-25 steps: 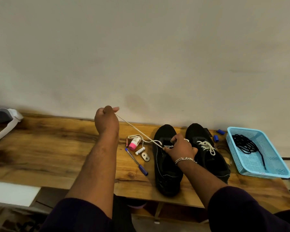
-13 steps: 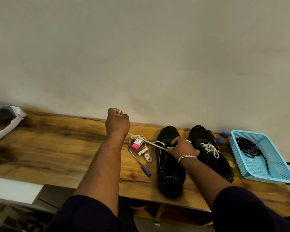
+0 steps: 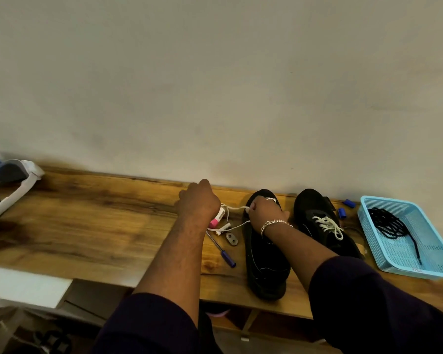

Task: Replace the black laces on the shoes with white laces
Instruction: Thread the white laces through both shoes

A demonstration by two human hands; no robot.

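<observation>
Both hands are down on the left shoe (image 3: 265, 261) on the wooden tabletop (image 3: 92, 226). The right hand (image 3: 265, 210) is pinched shut on the white lace (image 3: 237, 208) right at the front of the shoe. The left hand (image 3: 198, 200) is curled closed just beside it, but I can't tell if it's actually got the lace. The right shoe (image 3: 322, 226) already has white lacing. The black laces (image 3: 389, 223) sit in the blue basket (image 3: 404, 254).
</observation>
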